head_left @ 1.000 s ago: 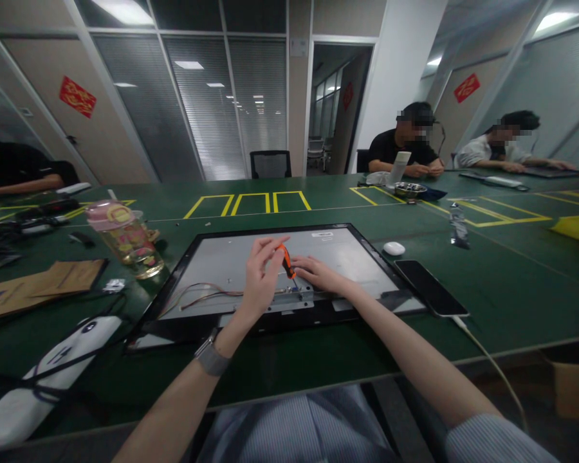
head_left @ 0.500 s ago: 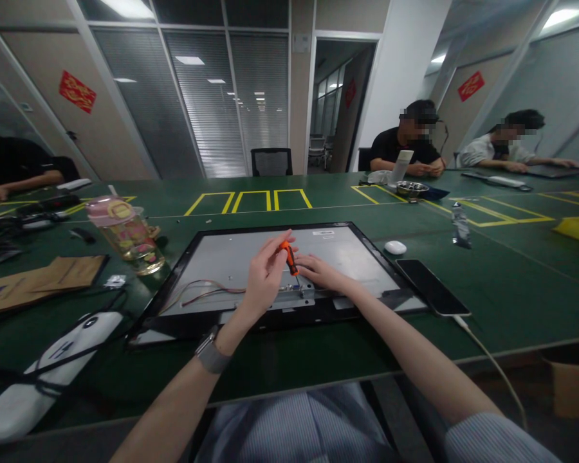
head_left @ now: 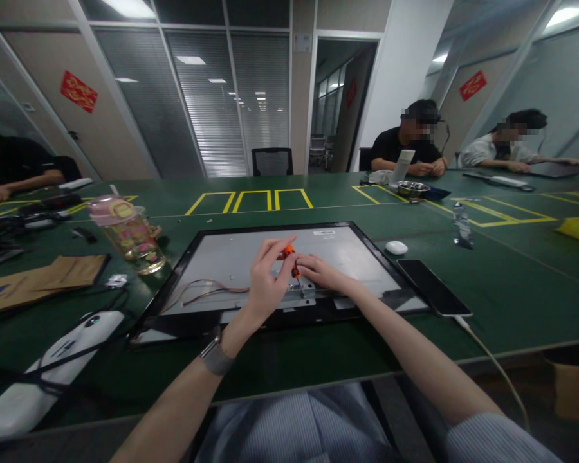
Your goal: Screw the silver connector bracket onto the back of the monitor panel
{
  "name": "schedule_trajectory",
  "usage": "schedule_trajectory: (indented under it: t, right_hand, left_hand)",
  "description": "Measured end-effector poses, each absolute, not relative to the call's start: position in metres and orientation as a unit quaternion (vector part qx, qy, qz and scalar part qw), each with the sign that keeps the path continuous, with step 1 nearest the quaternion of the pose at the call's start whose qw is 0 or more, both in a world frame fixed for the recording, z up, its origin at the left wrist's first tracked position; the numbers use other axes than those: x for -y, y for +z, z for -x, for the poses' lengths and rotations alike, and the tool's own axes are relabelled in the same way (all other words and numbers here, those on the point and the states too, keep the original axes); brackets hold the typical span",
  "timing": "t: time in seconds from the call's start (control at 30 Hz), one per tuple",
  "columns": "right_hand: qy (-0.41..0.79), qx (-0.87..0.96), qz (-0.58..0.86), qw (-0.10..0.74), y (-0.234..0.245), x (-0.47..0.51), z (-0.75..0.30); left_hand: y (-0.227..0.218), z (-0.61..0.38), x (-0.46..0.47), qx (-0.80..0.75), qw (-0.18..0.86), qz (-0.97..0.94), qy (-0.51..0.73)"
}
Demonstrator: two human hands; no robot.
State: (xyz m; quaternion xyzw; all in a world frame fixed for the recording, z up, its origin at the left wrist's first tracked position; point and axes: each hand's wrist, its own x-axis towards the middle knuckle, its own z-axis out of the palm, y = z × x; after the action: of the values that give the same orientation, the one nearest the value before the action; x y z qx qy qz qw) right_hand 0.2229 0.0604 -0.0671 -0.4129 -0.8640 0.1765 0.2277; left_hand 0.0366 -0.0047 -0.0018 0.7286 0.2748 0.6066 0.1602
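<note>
My left hand (head_left: 266, 276) is closed around the orange and black handle of a screwdriver (head_left: 296, 271), which stands slightly tilted. The thin shaft points down at a metal bracket (head_left: 309, 297) along the near edge of a flat display panel (head_left: 231, 257). That panel lies back side up, grey metal inside a black frame. Beside the screwdriver rests my right hand (head_left: 324, 273), fingers stretched out over the panel and bracket; whether the fingertips touch the handle is unclear. Thin coloured wires (head_left: 212, 284) run from the bracket area to the left. The screw under the tip is too small to make out.
Left of the panel are a pink-lidded bottle (head_left: 128, 235), a cardboard piece (head_left: 43, 280) and a white device with black cables (head_left: 53, 373). On the right lie a phone (head_left: 433, 287) on a cable and a white earbud case (head_left: 396, 247). Other people sit across the table.
The screwdriver handle has turned and shifted slightly in my left hand, whose fingers have curled further around its top. My right hand stays in place.
</note>
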Motion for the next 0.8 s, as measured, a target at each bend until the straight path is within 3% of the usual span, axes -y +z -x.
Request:
schedule_trajectory:
  t: [0.1,0.43,0.8]
  right_hand:
    - [0.179,0.866,0.405,0.233,-0.0671,-0.0601,-0.2231]
    - [0.179,0.865,0.409,0.230,-0.0647,-0.0583,-0.2225]
    - [0.177,0.862,0.420,0.223,-0.0659,-0.0588,-0.2220]
  left_hand:
    - [-0.0016,-0.0369,0.0052,-0.284,0.110,-0.724,0.619]
    - [-0.0013,-0.0372,0.0050,-0.284,0.119,-0.737,0.602]
    - [-0.0043,-0.0356,0.0007,-0.268,0.223,-0.729,0.589]
